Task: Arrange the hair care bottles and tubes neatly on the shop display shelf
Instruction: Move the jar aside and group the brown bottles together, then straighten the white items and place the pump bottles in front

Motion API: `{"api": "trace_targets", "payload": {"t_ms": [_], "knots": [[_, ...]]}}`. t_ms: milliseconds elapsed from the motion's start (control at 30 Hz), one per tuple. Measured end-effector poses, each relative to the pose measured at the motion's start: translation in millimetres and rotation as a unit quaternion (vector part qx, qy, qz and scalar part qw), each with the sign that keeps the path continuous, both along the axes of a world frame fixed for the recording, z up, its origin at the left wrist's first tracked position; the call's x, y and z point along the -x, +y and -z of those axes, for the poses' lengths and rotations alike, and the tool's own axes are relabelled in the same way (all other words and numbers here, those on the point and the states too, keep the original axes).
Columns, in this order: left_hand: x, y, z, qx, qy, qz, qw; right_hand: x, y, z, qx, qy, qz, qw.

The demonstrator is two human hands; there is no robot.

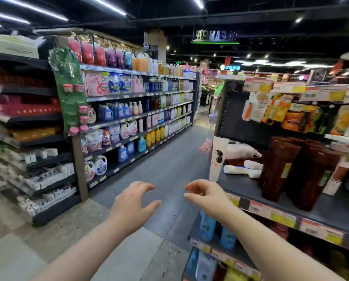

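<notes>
The left hand point(132, 201) and right hand point(207, 196) are near and hold nothing. Their fingers point(145, 186) are loose and a bit curled. The shelf point(332, 207) is on the right. Brown bottles point(281, 165) stand on it, and white tubes point(236, 169) lie flat farther back. I think tidying is only starting. Next, reach right and grab a lying tube.

The left hand point(132, 201) and right hand point(206, 196) are held side by side, apart, over the aisle floor point(165, 159). Just right of the right hand runs the display shelf point(332, 207). A standing tube point(217, 159) is on its corner, beyond the fingers, with lying tubes point(236, 170) behind it and upright tubes point(281, 169) further right. Lower-shelf bottles point(207, 226) stand beneath the right wrist. Across the aisle, left of the left hand, are stocked racks point(139, 122).
</notes>
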State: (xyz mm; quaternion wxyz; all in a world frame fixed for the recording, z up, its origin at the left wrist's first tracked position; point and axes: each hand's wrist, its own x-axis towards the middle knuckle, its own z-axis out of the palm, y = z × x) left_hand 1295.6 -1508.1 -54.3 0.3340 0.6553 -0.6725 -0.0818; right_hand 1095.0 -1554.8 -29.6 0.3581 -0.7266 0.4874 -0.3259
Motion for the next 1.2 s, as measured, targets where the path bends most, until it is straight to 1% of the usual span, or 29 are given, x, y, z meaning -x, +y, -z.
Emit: {"api": "trace_targets", "payload": {"t_ms": [200, 433, 567, 733, 833, 933, 1033, 1133, 1200], "knots": [[-41, -43, 2, -0.009, 0.026, 0.027, 0.999, -50, -39, 1, 0.006, -0.012, 0.037, 0.999], [-79, -122, 10, -0.01, 0.038, 0.045, 0.998, -91, -119, 17, 0.016, -0.014, 0.06, 0.998], [-106, -186, 5, -0.021, 0.002, 0.059, 0.998, -112, -180, 31, 0.026, -0.028, 0.087, 0.995], [-128, -280, -15, -0.02, -0.034, 0.073, 0.997, -132, -260, 27, 0.032, -0.05, 0.119, 0.991], [-118, -329, -19, -0.003, -0.024, 0.093, 0.995, -132, -299, 21, 0.055, -0.061, 0.15, 0.985], [-93, -369, -16, -0.011, -0.022, 0.145, 0.989, -120, -318, 17, 0.055, -0.075, 0.194, 0.977], [-58, -407, -15, -0.012, -0.026, 0.203, 0.979, -97, -325, 17, 0.057, -0.055, 0.248, 0.965], [-15, -440, -13, -0.025, 0.004, 0.264, 0.964, -72, -327, 21, 0.062, -0.036, 0.323, 0.944], [14, -458, -11, -0.045, 0.015, 0.318, 0.947, -58, -329, 19, 0.079, -0.018, 0.373, 0.924]]}}
